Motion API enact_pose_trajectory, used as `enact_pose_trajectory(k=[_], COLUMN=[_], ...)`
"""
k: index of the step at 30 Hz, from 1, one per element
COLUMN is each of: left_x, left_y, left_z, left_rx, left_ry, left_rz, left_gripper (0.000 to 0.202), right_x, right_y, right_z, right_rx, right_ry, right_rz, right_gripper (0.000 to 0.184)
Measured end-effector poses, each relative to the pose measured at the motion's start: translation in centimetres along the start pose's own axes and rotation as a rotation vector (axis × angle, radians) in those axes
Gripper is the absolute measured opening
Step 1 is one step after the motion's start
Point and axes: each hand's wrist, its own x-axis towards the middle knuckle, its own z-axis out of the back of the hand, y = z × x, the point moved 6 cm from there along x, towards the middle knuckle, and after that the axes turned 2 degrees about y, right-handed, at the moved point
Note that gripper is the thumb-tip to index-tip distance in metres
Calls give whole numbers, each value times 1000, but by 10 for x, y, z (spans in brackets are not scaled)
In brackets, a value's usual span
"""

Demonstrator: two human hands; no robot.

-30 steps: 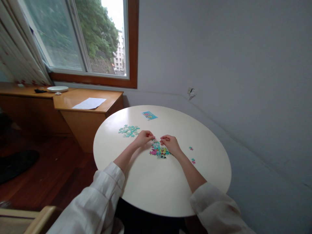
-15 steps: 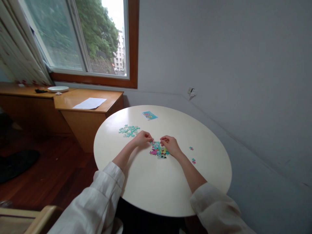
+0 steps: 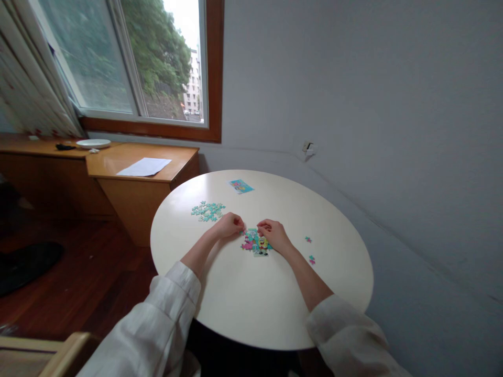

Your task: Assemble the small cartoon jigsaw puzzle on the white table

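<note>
puzzle (image 3: 256,244) part-joined on the desk (image 3: 251,298)

the left hand (image 3: 231,224) is at its far left corner, the right hand (image 3: 274,233) over its far right side; fingers curl inward, but whether either grips anything i cannot tell.

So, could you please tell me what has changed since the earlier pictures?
The left hand has shifted slightly leftward and toward the person; whether it took or released anything is too small to tell. The right hand, partly joined puzzle, pile of pieces, picture card and two stray pieces look unchanged.
</note>
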Motion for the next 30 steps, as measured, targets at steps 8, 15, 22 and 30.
enact_pose_trajectory(k=[8,15,22,30], left_x=[3,4,1,-1], left_y=[3,6,1,-3], left_z=[-3,-6,-3,-5], left_rx=[8,-22,-10,7], left_ry=[18,53,54,86], left_rz=[-28,-32,-37,-43], left_gripper=[15,19,19,17], right_x=[0,0,-2,0], right_y=[0,0,2,0], right_z=[-1,-1,-1,-1], right_rx=[-18,-36,-50,-69], right_ry=[4,6,4,3], right_rz=[4,6,10,21], right_gripper=[7,7,7,8])
